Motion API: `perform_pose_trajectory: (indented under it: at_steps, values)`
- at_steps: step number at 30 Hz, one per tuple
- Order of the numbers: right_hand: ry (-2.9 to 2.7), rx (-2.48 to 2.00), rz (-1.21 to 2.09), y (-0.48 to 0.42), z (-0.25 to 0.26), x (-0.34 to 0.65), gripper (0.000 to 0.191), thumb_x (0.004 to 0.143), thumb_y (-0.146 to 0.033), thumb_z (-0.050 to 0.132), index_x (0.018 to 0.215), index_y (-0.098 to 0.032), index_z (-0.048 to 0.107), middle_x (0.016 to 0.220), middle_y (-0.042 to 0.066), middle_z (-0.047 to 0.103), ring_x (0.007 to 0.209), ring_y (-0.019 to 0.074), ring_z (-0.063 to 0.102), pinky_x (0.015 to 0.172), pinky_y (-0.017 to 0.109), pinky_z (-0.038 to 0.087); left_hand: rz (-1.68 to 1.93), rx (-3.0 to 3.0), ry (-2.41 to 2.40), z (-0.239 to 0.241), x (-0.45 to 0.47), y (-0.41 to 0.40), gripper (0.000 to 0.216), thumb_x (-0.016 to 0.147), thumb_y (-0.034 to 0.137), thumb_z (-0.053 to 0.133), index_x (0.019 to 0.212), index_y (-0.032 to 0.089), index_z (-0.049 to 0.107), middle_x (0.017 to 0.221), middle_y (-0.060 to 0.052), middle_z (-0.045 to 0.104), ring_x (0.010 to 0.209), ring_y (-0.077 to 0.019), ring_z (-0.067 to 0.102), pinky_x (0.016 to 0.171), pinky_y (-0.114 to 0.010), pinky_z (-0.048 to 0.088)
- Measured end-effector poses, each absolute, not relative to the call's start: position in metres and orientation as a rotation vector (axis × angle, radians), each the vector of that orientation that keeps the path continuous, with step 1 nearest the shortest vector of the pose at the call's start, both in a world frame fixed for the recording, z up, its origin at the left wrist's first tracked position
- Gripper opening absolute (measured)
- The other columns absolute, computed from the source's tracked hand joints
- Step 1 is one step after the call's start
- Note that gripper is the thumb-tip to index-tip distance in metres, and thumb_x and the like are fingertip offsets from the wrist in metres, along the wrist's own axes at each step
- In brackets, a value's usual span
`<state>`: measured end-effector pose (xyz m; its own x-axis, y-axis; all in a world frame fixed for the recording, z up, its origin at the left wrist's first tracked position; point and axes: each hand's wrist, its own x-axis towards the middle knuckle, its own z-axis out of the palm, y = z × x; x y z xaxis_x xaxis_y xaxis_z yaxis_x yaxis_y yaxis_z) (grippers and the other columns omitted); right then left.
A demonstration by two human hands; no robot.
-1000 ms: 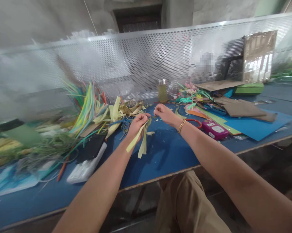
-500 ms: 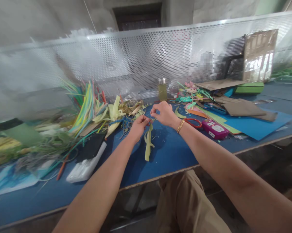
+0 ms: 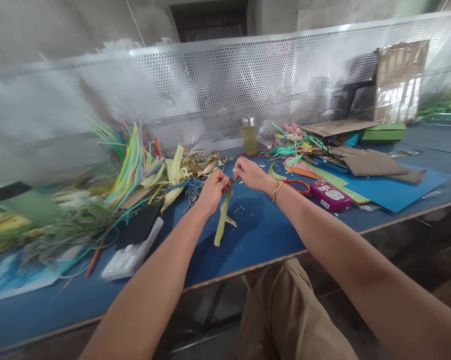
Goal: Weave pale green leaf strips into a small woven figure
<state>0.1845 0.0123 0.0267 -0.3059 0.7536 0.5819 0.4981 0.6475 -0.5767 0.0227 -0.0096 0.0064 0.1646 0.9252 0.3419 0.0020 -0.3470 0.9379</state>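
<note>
Over the blue table (image 3: 270, 240), my left hand (image 3: 213, 192) is closed with thumb and fingers pinched on a pale green strip that looks like corn husk (image 3: 222, 220). The strip hangs below that hand and splits into a long tail and a shorter side piece. Just to the right, my right hand (image 3: 251, 173) is closed too, its fingertips pinched together close to the left fingers at the top of the strip. What lies between the right fingertips is too small to make out. A gold bracelet (image 3: 277, 191) circles the right wrist.
Left of my hands lie husks (image 3: 175, 167), blue string (image 3: 193, 192), coloured stems (image 3: 129, 162) and a white case (image 3: 129, 260). A capped bottle (image 3: 249, 139) stands behind. To the right are a red loop (image 3: 302, 188), a purple box (image 3: 330, 196), blue paper (image 3: 401, 192) and cardboard (image 3: 375, 164).
The hanging strip has swung left, and its side piece now sticks out to the right. My left hand has turned a little, with its fingers curled more. My right fingers have closed and lowered slightly.
</note>
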Motion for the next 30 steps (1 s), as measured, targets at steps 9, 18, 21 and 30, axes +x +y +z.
perform_pose_trajectory:
  at_steps: [9, 18, 21, 30]
  values:
    - [-1.989, -0.965, 0.368, 0.012, 0.025, 0.185, 0.016, 0.084, -0.017, 0.048, 0.069, -0.02, 0.045, 0.07, 0.0, 0.056, 0.068, 0.0138, 0.048, 0.068, 0.028, 0.035, 1.336, 1.547, 0.963, 0.003, 0.018, -0.009, 0.016, 0.081, 0.021, 0.059, 0.069, 0.018, 0.049, 0.063, 0.002, 0.053, 0.052, -0.0084, 0.039, 0.054, -0.023, 0.031]
    - [-1.948, -0.882, 0.466, 0.014, 0.025, 0.187, 0.013, 0.081, -0.027, 0.057, 0.072, -0.018, 0.053, 0.071, -0.001, 0.056, 0.067, 0.0123, 0.047, 0.065, 0.026, 0.036, 1.27, 1.445, 0.958, 0.0, 0.014, -0.009, 0.025, 0.062, 0.024, 0.078, 0.08, 0.016, 0.062, 0.071, 0.001, 0.06, 0.063, -0.0105, 0.053, 0.064, -0.025, 0.043]
    - [-1.939, -0.87, 0.438, 0.012, 0.027, 0.187, 0.013, 0.079, -0.027, 0.06, 0.072, -0.017, 0.056, 0.071, -0.001, 0.056, 0.069, 0.0122, 0.047, 0.068, 0.026, 0.036, 1.29, 1.442, 0.965, 0.001, 0.016, -0.011, 0.028, 0.058, 0.021, 0.08, 0.081, 0.015, 0.065, 0.074, 0.0, 0.063, 0.064, -0.0106, 0.055, 0.063, -0.025, 0.043]
    - [-1.845, -0.946, 0.405, 0.016, 0.024, 0.189, 0.016, 0.079, -0.028, 0.059, 0.069, -0.017, 0.054, 0.068, -0.001, 0.054, 0.065, 0.0114, 0.044, 0.064, 0.026, 0.034, 1.352, 1.235, 0.906, -0.001, 0.014, -0.011, 0.026, 0.061, 0.028, 0.081, 0.079, 0.016, 0.067, 0.075, -0.002, 0.064, 0.063, -0.009, 0.054, 0.058, -0.022, 0.041]
